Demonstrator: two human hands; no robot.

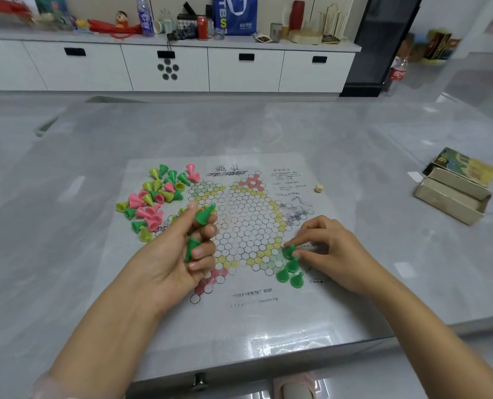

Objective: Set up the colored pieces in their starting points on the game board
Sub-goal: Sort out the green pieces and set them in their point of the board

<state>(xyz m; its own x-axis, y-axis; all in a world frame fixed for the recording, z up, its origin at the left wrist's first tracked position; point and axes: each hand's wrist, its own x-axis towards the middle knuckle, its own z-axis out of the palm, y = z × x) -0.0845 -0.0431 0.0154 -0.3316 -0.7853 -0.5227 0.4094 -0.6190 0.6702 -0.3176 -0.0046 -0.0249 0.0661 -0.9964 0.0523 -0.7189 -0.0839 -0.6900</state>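
A star-shaped checkers board (245, 226) printed on a white sheet lies on the grey table. My left hand (179, 254) hovers over the board's left side and grips green pieces (205, 216) in its curled fingers. My right hand (328, 246) pinches one green piece (289, 251) at the board's lower-right green point. Three more green pieces (289, 273) stand on that point just below it. A loose pile of pink, yellow-green and green pieces (153, 197) lies on the sheet's upper-left part.
A small die (319, 188) sits on the sheet's right part. An open cardboard game box (452, 194) with its lid lies at the table's right. The table's near edge (268, 361) runs below the sheet. A cluttered white sideboard (167, 64) stands behind.
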